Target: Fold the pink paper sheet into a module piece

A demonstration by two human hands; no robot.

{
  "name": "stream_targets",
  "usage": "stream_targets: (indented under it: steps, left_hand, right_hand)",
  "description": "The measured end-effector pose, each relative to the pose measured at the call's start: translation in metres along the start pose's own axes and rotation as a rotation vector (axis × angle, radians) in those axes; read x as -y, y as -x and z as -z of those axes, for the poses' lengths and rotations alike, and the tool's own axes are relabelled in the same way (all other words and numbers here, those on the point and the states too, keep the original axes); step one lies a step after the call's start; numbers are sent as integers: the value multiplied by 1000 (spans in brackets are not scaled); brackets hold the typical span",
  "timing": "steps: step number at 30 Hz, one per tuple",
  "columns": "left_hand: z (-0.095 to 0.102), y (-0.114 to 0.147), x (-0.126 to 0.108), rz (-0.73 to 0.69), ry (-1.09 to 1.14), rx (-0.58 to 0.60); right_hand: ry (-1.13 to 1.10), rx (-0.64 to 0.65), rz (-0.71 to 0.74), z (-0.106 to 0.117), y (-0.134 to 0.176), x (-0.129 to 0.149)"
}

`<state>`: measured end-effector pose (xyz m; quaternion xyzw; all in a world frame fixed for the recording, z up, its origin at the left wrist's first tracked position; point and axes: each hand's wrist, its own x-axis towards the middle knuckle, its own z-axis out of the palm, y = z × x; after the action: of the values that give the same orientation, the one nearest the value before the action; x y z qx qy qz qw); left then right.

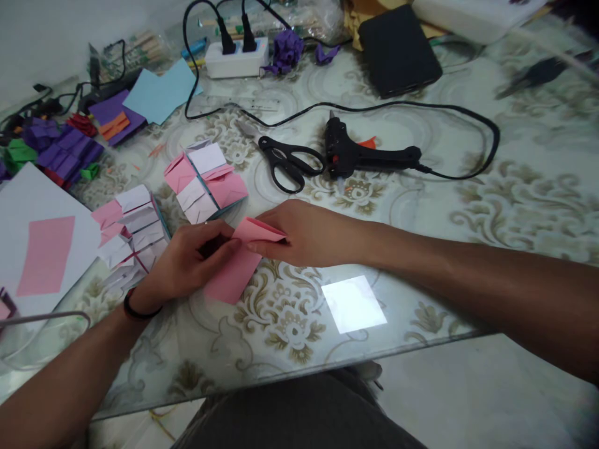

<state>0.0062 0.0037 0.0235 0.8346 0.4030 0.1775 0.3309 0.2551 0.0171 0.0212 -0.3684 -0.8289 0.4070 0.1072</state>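
Note:
Between my two hands is a strip of pink paper (234,274), its far end bent over into a fold. My left hand (189,257) pinches the strip's left edge between thumb and fingers. At the folded end, my right hand (292,236) grips the paper with its thumb on the near side; some of its fingers are hidden behind. Just beyond my hands stands a pink and white folded-paper block (206,181). Another folded-paper block (133,234), mostly white with some pink, lies beside my left wrist.
Black scissors (290,163) and a black glue gun (369,149) with its looping cord lie beyond my hands. A white power strip (237,57) and a black flat case (400,51) are at the back. White paper (79,231) and purple folded pieces (70,149) lie left.

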Motion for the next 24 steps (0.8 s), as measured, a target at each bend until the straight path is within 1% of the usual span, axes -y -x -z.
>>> stream_targets:
  steps: [13,18,24]
  left_hand:
    - [0,1,1,-2,8,-3]
    - [0,-1,0,-41,3,-13]
    - [-1,0,1,-7,7,-9]
  right_hand:
    - [-6,0,-1,-1,0,-1]
    - [-7,-2,0,-1,0,-1]
    - [14,-27,19,-1,1,-1]
